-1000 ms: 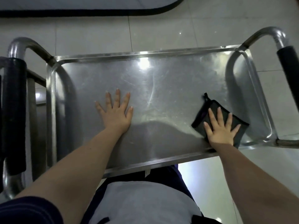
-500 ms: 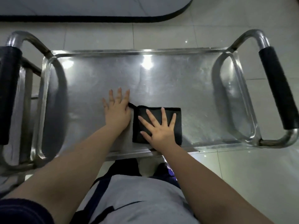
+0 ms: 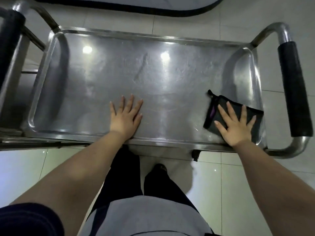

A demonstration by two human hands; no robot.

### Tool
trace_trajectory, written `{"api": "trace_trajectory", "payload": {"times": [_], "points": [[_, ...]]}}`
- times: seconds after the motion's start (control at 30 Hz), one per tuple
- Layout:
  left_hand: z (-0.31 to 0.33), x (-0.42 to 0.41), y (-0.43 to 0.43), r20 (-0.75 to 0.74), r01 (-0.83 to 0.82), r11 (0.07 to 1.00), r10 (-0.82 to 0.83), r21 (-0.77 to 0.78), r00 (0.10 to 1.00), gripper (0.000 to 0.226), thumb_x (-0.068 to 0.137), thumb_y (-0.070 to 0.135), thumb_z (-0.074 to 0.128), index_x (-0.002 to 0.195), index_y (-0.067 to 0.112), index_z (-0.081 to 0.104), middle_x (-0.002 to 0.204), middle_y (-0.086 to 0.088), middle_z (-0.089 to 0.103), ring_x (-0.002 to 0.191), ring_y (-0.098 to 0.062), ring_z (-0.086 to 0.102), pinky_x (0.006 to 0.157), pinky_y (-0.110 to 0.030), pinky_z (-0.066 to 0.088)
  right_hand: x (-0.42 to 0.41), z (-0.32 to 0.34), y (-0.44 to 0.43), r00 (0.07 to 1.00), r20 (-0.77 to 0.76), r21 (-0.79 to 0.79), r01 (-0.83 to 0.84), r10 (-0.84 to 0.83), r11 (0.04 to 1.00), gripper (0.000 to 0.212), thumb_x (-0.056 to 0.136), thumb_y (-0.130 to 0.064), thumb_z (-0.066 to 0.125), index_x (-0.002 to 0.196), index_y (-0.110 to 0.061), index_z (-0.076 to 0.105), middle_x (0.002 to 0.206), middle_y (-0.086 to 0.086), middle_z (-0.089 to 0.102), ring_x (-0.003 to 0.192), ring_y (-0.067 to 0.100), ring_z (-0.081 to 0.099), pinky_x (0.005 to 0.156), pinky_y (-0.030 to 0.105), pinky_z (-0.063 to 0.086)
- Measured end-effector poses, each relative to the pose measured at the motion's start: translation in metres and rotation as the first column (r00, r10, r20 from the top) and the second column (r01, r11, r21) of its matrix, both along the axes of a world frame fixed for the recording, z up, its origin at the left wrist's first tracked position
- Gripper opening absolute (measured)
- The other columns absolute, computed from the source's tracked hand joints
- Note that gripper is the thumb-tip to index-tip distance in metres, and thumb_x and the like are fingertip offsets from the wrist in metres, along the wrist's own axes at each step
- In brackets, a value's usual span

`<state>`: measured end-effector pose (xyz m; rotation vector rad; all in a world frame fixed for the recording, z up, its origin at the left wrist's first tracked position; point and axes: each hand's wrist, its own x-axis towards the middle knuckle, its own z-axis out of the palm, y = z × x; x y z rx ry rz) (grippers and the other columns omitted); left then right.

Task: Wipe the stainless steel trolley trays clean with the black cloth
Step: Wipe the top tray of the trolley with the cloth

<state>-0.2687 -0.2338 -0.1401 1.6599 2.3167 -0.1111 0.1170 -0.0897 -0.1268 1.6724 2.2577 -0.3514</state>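
The stainless steel trolley tray point(image 3: 153, 70) lies below me, shiny and scratched. A folded black cloth point(image 3: 219, 109) rests on the tray's near right corner. My right hand point(image 3: 234, 124) presses flat on the cloth with fingers spread, covering its near half. My left hand point(image 3: 127, 117) lies flat on the bare steel near the tray's front edge, a little left of the middle, fingers apart and holding nothing.
Steel tube handles with black foam grips stand at the right end point(image 3: 294, 86) and the left end point(image 3: 9, 40) of the trolley. Pale floor tiles point(image 3: 25, 167) surround it. A dark-edged mat point(image 3: 153, 5) lies beyond the far side. My legs stand close to the front rim.
My right hand has slid the cloth from beside my left hand back to the tray's near right corner. The left hand has stayed flat in the same area.
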Motion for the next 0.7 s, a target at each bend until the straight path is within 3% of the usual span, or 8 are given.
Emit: {"api": "trace_trajectory", "payload": {"times": [0.13,0.37,0.43,0.5,0.57,0.63,0.7], "points": [[-0.003,0.008,-0.003,-0.06,-0.022,1.0,0.022,-0.012,0.998,0.057,0.099,0.054,0.013,0.153,0.044,-0.002,0.165,0.006,-0.006,0.15,-0.029,-0.007,0.113,-0.059,-0.011,-0.024,-0.001,-0.023,1.0,-0.019,-0.012,0.001,-0.001,1.0,0.061,0.081,-0.077,-0.008,0.136,-0.062,-0.03,0.156,-0.025,-0.026,0.145,0.033,-0.026,0.109,0.072,-0.009],[0.003,-0.004,-0.01,0.014,-0.058,0.995,0.057,0.078,0.998,0.053,0.103,0.043,0.017,0.154,0.039,0.002,0.165,0.003,-0.004,0.15,-0.027,-0.008,0.111,-0.051,-0.024,-0.182,-0.007,-0.102,0.952,-0.1,-0.004,-0.29,0.288,0.957,0.063,0.085,-0.073,-0.008,0.14,-0.054,-0.03,0.154,-0.02,-0.032,0.141,0.042,-0.031,0.101,0.076,-0.018],[0.009,-0.009,-0.016,0.048,-0.152,0.975,0.146,0.16,0.988,0.053,0.104,0.037,0.02,0.155,0.034,0.007,0.165,0.0,0.0,0.151,-0.028,-0.006,0.114,-0.051,-0.018,-0.216,-0.006,-0.113,0.937,-0.097,-0.02,-0.339,0.336,0.94,0.063,0.085,-0.072,-0.008,0.14,-0.054,-0.031,0.151,-0.019,-0.036,0.139,0.042,-0.033,0.099,0.076,-0.02],[0.018,-0.012,-0.024,0.133,-0.134,0.962,0.104,0.237,0.986,0.053,0.103,0.037,0.023,0.155,0.028,0.02,0.164,-0.003,0.012,0.151,-0.03,0.003,0.117,-0.053,-0.007,-0.226,-0.004,-0.113,0.919,-0.112,-0.029,-0.384,0.379,0.923,0.063,0.087,-0.073,0.0,0.141,-0.054,-0.028,0.152,-0.019,-0.035,0.14,0.038,-0.034,0.099,0.073,-0.026],[0.029,-0.01,-0.035,0.184,0.015,0.939,-0.083,0.343,0.979,0.053,0.1,0.038,0.034,0.148,0.018,0.041,0.156,-0.009,0.034,0.147,-0.036,0.021,0.118,-0.055,0.006,-0.214,0.005,-0.11,0.887,-0.213,-0.026,-0.424,0.409,0.905,0.067,0.093,-0.069,0.018,0.15,-0.05,-0.011,0.161,-0.016,-0.019,0.145,0.032,-0.026,0.107,0.068,-0.021],[0.033,-0.002,-0.047,0.115,0.221,0.876,-0.296,0.429,0.948,0.043,0.095,0.027,0.058,0.135,0.009,0.058,0.142,-0.015,0.052,0.136,-0.041,0.041,0.113,-0.06,0.022,-0.188,0.018,-0.112,0.814,-0.395,0.034,-0.451,0.426,0.892,0.065,0.095,-0.053,0.049,0.153,-0.031,0.029,0.163,-0.001,0.019,0.151,0.033,0.002,0.117,0.063,0.004],[0.032,0.011,-0.058,0.078,0.374,0.828,-0.443,0.419,0.893,0.041,0.088,0.019,0.072,0.126,0.007,0.065,0.134,-0.016,0.059,0.128,-0.041,0.05,0.109,-0.059,0.032,-0.157,0.023,-0.119,0.75,-0.508,0.148,-0.408,0.424,0.901,0.051,0.086,-0.031,0.075,0.131,-0.012,0.062,0.143,0.011,0.052,0.141,0.04,0.033,0.113,0.057,0.03]]}}
